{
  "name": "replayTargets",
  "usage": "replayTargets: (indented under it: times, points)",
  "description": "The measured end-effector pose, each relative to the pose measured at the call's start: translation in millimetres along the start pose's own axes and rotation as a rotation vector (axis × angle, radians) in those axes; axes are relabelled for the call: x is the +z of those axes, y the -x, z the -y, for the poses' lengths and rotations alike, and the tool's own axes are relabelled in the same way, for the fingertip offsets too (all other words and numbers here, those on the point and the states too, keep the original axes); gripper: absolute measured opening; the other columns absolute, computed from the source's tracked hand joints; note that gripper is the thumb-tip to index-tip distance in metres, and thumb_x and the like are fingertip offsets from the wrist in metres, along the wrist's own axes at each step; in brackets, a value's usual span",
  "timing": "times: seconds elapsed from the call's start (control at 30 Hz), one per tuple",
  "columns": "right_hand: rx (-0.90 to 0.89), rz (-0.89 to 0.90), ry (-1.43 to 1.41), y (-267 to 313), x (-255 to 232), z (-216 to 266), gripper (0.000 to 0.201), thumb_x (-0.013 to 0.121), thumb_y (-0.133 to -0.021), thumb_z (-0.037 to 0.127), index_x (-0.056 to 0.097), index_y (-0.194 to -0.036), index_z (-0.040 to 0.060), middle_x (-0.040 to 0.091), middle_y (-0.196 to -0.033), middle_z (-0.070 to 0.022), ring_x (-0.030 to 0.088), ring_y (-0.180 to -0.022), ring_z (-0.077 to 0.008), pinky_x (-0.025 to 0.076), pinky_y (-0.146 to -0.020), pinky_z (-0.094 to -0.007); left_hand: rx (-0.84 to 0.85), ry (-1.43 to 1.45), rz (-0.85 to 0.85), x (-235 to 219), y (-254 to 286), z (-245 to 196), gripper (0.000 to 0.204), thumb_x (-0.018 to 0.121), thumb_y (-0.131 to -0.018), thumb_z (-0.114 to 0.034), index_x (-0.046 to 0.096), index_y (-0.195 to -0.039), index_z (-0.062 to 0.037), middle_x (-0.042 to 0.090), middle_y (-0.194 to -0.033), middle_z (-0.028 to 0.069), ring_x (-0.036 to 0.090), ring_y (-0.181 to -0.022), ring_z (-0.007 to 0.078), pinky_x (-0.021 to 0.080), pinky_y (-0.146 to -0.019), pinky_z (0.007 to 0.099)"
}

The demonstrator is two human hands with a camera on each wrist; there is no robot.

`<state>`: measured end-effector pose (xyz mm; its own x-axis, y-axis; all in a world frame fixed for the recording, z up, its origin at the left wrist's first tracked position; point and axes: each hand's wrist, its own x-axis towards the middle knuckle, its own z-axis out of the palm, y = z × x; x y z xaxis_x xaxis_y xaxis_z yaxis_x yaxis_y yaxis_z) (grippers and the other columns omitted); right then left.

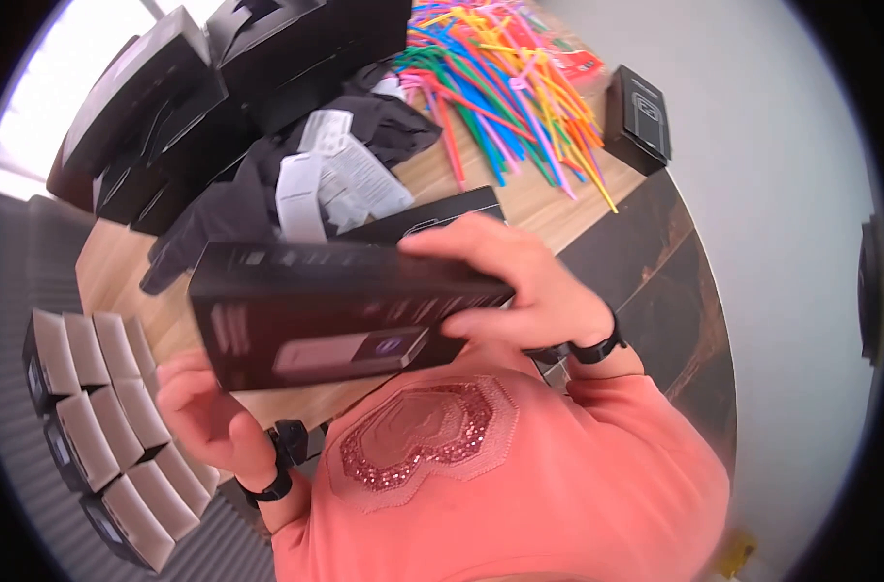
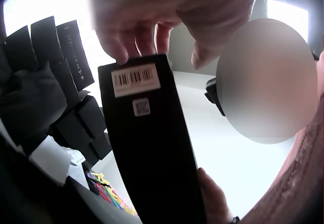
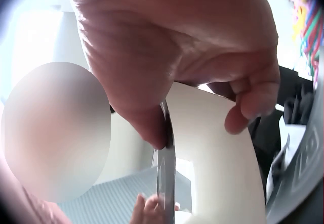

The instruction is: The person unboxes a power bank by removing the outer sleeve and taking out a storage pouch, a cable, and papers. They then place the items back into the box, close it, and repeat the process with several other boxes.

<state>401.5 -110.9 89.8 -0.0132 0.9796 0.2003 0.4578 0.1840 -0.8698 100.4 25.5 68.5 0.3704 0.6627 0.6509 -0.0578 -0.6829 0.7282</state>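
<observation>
A black box [image 1: 243, 339] with a device picture on its side is held level in front of the chest. The right hand [image 1: 529, 281] grips its right end, thumb on the near side and fingers over the top. Beside the box's lower left corner is the left hand [image 1: 204, 417], its fingers loosely bent. In the left wrist view, the left fingertips are at the edge of the box end [image 2: 152, 153] bearing a barcode label; firm contact cannot be told. The right wrist view shows the right thumb [image 3: 152, 128] against a thin grey edge, beside a pale surface [image 3: 217, 158].
Black boxes [image 1: 180, 116] are stacked at the back left, near dark cloth [image 1: 233, 199] and white papers [image 1: 340, 184]. Colourful bendy sticks [image 1: 510, 87] lie at the back, with another black box [image 1: 641, 121] to their right. Pale open boxes [image 1: 102, 427] stand in rows at left.
</observation>
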Motion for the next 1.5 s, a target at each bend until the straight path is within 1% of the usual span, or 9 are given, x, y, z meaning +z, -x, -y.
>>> replayTargets:
  times: [0.13, 0.23, 0.5, 0.67, 0.73, 0.9, 1.03, 1.23, 1.5]
  points:
    - [0.132, -0.667, 0.1, 41, -54, -10, 0.05, 0.075, -0.082, 0.02, 0.063, -0.127, 0.0025, 0.062, -0.127, -0.0058, 0.058, -0.117, -0.0181, 0.048, -0.095, -0.0315, -0.127, 0.053, -0.105, 8, -3, 11, 0.028, 0.046, -0.091, -0.003, 0.051, -0.118, -0.0011, 0.057, -0.107, 0.0128, 0.058, -0.094, 0.0219, 0.049, -0.08, 0.0337]
    - [0.32, -1.191, 0.054, 74, -122, -56, 0.043, 0.071, -0.09, 0.038, 0.067, -0.111, 0.001, 0.067, -0.089, -0.0055, 0.064, -0.075, -0.011, 0.048, -0.06, -0.0239, -0.282, 0.051, -0.106, -4, 9, 36, 0.031, 0.053, -0.093, -0.004, 0.049, -0.124, -0.0019, 0.058, -0.107, 0.012, 0.061, -0.088, 0.0209, 0.05, -0.075, 0.0321]
    - [0.704, -1.502, 0.058, 111, -202, -145, 0.06, 0.066, -0.089, 0.059, 0.063, -0.1, 0.0006, 0.061, -0.069, -0.0069, 0.06, -0.052, -0.0172, 0.039, -0.042, -0.028, -0.627, 0.048, -0.165, -14, 30, 70, 0.027, 0.058, -0.099, -0.012, 0.05, -0.124, -0.0049, 0.06, -0.106, 0.0069, 0.061, -0.085, 0.0166, 0.048, -0.07, 0.0286]
    - [0.753, -1.475, 0.12, 117, -187, -131, 0.069, 0.064, -0.089, 0.06, 0.061, -0.113, -0.0052, 0.064, -0.089, -0.0114, 0.064, -0.063, -0.0194, 0.045, -0.052, -0.028, -0.614, 0.039, -0.134, -14, 29, 67, 0.022, 0.057, -0.099, -0.012, 0.054, -0.119, -0.003, 0.061, -0.101, 0.0066, 0.061, -0.084, 0.0158, 0.048, -0.071, 0.0283]
    - [0.584, -1.46, 1.099, 133, -185, -148, 0.058, 0.065, -0.093, 0.047, 0.06, -0.121, -0.0038, 0.064, -0.096, -0.0077, 0.065, -0.077, -0.0159, 0.049, -0.064, -0.0264, -0.619, -0.004, -0.123, -15, 29, 59, 0.019, 0.056, -0.099, -0.012, 0.056, -0.116, -0.0023, 0.061, -0.1, 0.0066, 0.061, -0.084, 0.0153, 0.048, -0.072, 0.0283]
    - [0.492, -0.69, 0.126, 80, -81, -64, 0.032, 0.063, -0.097, 0.022, 0.064, -0.123, 0.0036, 0.065, -0.1, -0.0004, 0.061, -0.087, -0.0114, 0.05, -0.074, -0.0274, -0.647, 0.167, 0.384, 18, 8, 34, 0.032, 0.062, -0.094, -0.01, 0.058, -0.124, 0.0016, 0.064, -0.116, 0.013, 0.063, -0.098, 0.018, 0.051, -0.083, 0.0302]
    - [0.459, -0.28, 0.049, 64, -33, -74, 0.041, 0.066, -0.096, 0.023, 0.06, -0.129, 0.0, 0.068, -0.109, -0.007, 0.064, -0.096, -0.0156, 0.052, -0.083, -0.0298, -0.598, 0.045, 0.653, 53, 3, 35, 0.068, 0.074, -0.086, -0.013, 0.042, -0.144, 0.0044, 0.057, -0.127, 0.0183, 0.062, -0.108, 0.0233, 0.052, -0.089, 0.0334]
    - [0.467, -0.278, -0.107, 59, 1, -68, 0.057, 0.072, -0.087, 0.011, 0.051, -0.139, -0.0009, 0.066, -0.115, -0.0138, 0.064, -0.103, -0.0187, 0.053, -0.089, -0.0329, -0.651, -0.087, 0.71, 76, -3, 23, 0.102, 0.086, -0.073, -0.02, 0.026, -0.152, 0.0045, 0.051, -0.132, 0.0235, 0.06, -0.114, 0.0323, 0.051, -0.093, 0.0365]
    - [0.484, -0.277, -0.289, 76, -3, -72, 0.059, 0.075, -0.087, 0.015, 0.051, -0.138, -0.0033, 0.065, -0.118, -0.0148, 0.062, -0.109, -0.0181, 0.051, -0.094, -0.0331, -0.23, -0.385, 0.804, 82, 10, 26, 0.099, 0.077, -0.081, -0.032, 0.02, -0.152, 0.0082, 0.039, -0.14, 0.0306, 0.046, -0.126, 0.0467, 0.042, -0.105, 0.046]
